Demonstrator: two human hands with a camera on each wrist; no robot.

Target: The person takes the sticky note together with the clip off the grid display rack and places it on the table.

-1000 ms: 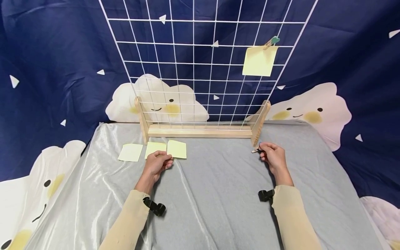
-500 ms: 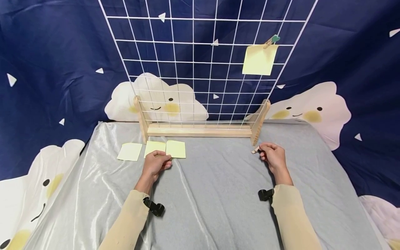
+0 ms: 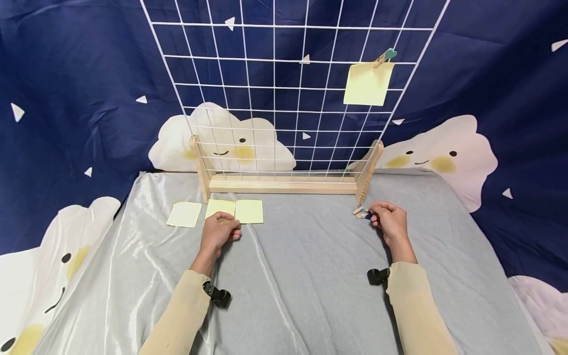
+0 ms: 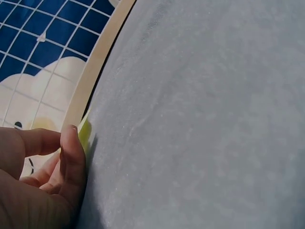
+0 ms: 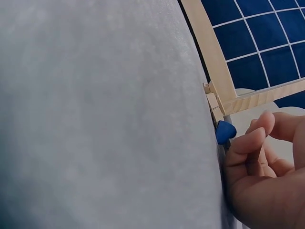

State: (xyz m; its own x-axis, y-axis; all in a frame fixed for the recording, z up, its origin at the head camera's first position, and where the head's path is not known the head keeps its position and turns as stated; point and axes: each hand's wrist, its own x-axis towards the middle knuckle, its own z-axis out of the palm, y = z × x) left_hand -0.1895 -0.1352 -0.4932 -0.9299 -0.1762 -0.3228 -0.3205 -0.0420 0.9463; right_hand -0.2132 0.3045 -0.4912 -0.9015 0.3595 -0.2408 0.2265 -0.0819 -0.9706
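Note:
My left hand pinches the lower left corner of the right-hand yellow sticky note; in the left wrist view a strip of yellow note shows behind the thumb. Part of the middle sticky note is covered by that hand, and a third sticky note lies to its left. On the right, my right hand has curled fingers at two small wooden clothespins. One clothespin ends in a dark blue heart, close beside the thumb. Whether the fingertips grip a clothespin is unclear.
A white wire grid stands upright in a wooden base. Another sticky note hangs there from a clothespin with a green heart. Grey cloth covers the table; a blue curtain hangs behind.
The right fingers have shifted slightly to the right, and two clothespins now show side by side. The right-hand sticky note, tilted earlier, lies flatter. My left hand has moved slightly left.

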